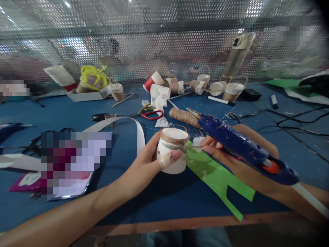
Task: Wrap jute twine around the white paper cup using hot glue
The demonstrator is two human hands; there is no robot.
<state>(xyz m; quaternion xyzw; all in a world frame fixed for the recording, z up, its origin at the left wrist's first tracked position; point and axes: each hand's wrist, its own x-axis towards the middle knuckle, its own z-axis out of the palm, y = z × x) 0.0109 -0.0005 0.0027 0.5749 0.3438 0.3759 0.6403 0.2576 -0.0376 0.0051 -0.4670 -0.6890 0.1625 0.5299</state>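
My left hand [151,156] is wrapped round a small white paper cup [177,164], with a bandage on the thumb. Several turns of brown twine [174,139] circle the cup near its upper end. In my right hand [244,164] lies a blue hot glue gun [231,142], its metal nozzle pointing up and left and a white glue stick at its back. The same hand's fingertips pinch the twine's loose end, stretched to the right of the cup. A roll of jute twine [183,117] lies just behind the cup.
Green cut paper [218,175] lies under my right hand. Beyond are red-handled scissors [152,115], several twine-wrapped cups [233,90], yellow cord [94,77] and a tall bottle [235,58] by the perforated metal panel. White strip [140,133] curls at left; black cables [295,123] cross at right.
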